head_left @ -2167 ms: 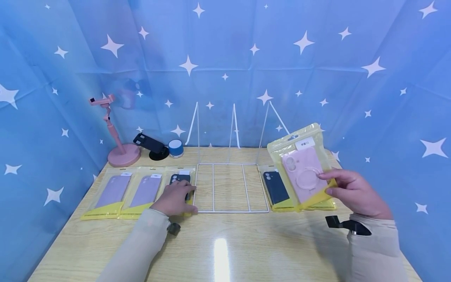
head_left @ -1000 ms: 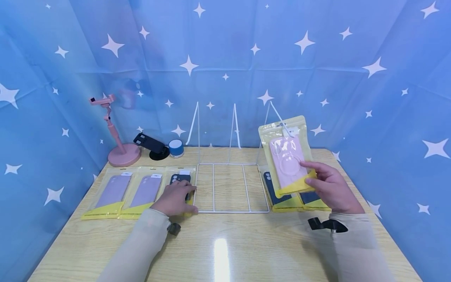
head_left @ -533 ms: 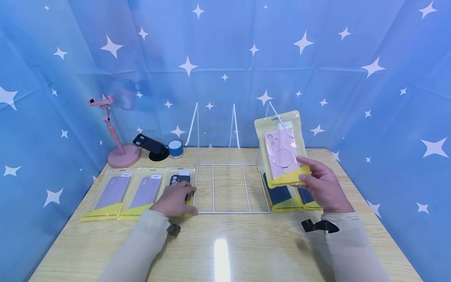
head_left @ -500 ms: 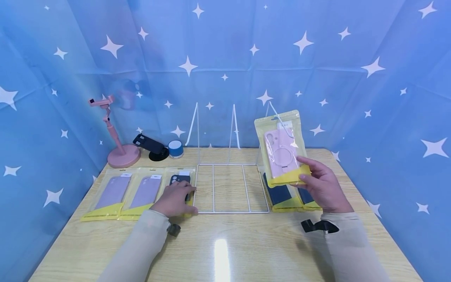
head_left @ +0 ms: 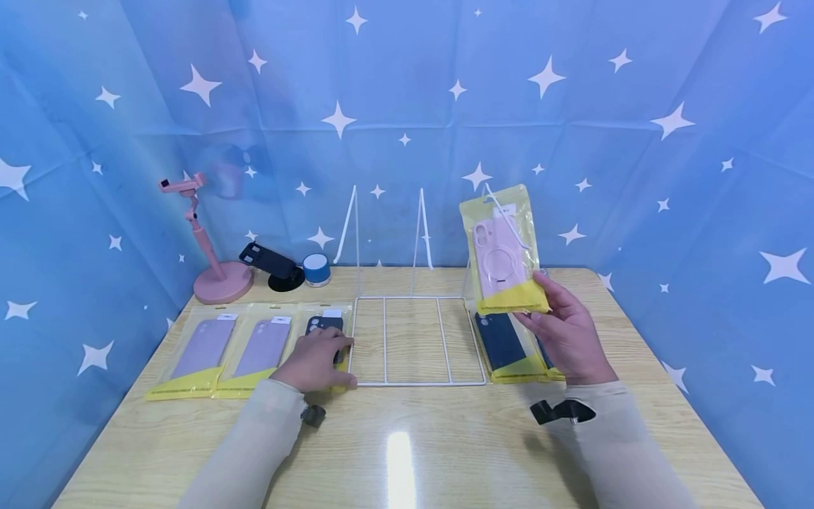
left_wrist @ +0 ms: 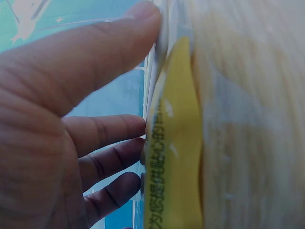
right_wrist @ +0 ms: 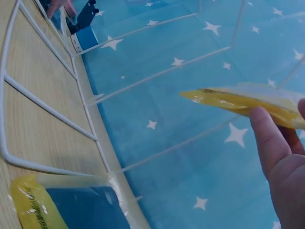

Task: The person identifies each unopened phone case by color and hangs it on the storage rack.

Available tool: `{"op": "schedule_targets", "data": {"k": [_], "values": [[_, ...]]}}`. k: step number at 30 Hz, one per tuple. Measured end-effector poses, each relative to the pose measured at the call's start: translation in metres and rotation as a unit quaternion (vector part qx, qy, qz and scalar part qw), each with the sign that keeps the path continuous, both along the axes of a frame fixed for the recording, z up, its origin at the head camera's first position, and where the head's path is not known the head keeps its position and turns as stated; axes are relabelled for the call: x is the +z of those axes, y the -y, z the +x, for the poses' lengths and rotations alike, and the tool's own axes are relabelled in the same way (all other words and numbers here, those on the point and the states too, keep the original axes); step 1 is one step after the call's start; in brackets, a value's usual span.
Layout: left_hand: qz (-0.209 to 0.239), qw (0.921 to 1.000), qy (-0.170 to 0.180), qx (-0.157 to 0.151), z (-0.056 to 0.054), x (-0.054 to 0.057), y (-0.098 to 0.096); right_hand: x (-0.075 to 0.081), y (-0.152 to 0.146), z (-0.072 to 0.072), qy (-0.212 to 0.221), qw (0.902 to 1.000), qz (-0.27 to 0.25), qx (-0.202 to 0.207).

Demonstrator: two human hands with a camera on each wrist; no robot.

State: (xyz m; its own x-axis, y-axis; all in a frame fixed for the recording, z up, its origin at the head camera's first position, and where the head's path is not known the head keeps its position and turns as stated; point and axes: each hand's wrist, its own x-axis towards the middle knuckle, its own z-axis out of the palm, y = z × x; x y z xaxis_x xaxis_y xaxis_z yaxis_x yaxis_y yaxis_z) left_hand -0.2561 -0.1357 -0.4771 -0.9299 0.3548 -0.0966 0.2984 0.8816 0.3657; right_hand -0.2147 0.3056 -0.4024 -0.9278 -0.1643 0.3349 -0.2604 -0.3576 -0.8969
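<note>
My right hand (head_left: 572,338) pinches the lower right corner of a clear-and-yellow zip bag holding a pink phone case (head_left: 486,244) with a ring on its back. The bag stands raised at the right prong (head_left: 514,227) of a white wire rack (head_left: 420,384). That prong crosses in front of the bag, close to its hang hole; whether it passes through the hole, I cannot tell. In the right wrist view the bag (right_wrist: 228,99) appears edge-on. My left hand (head_left: 314,359) rests over a bagged dark phone case (head_left: 324,323), fingertips at the rack's left edge.
Two bagged lilac phone cases (head_left: 205,346) lie at the left. Bagged dark cases (head_left: 499,338) lie right of the rack, partly covered. Behind stand a pink phone stand (head_left: 222,283), a black holder (head_left: 270,260) and a blue-and-white cylinder (head_left: 316,268). A starry curtain (head_left: 407,85) surrounds the table.
My right hand has carried the bagged pink case leftward and up to the right prong, the bag turning more upright. My left hand has stayed in place.
</note>
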Motion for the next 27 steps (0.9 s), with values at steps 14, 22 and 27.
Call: {"op": "schedule_targets", "data": {"k": [14, 22, 27], "values": [[-0.005, 1.0000, -0.003, -0.004, 0.000, -0.001, 0.001, -0.011, 0.016, -0.007, -0.032, 0.9969, -0.072, -0.005], [-0.003, 1.0000, -0.001, -0.002, 0.001, 0.001, 0.000, -0.016, 0.018, -0.010, -0.013, 0.9994, -0.022, -0.026], [-0.006, 1.0000, -0.001, -0.002, 0.001, 0.002, 0.000, -0.020, 0.016, -0.013, -0.012, 0.9995, -0.006, -0.030]]}}
